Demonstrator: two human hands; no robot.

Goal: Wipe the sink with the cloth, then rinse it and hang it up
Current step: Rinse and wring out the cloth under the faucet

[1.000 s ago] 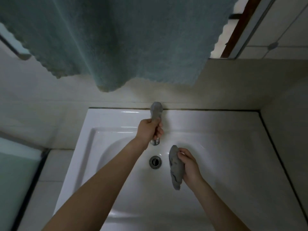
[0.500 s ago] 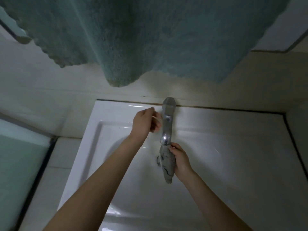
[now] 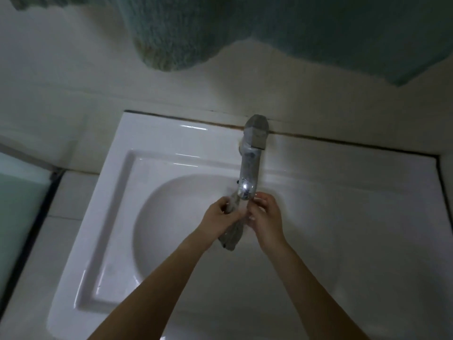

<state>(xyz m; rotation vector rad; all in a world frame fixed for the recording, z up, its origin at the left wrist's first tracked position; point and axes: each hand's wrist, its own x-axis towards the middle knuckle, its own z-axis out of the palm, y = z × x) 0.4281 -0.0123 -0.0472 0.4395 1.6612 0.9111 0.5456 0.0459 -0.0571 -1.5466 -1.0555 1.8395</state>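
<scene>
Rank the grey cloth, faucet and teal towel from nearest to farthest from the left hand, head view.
1. grey cloth, held in the left hand.
2. faucet, just beyond the hand.
3. teal towel, hanging high above.

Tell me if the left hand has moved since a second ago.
Yes. The left hand left the faucet and came nearer, below its spout, gripping the cloth.

White sink butted against wall; chrome tap mounted on back rim, spout jutting inward
</scene>
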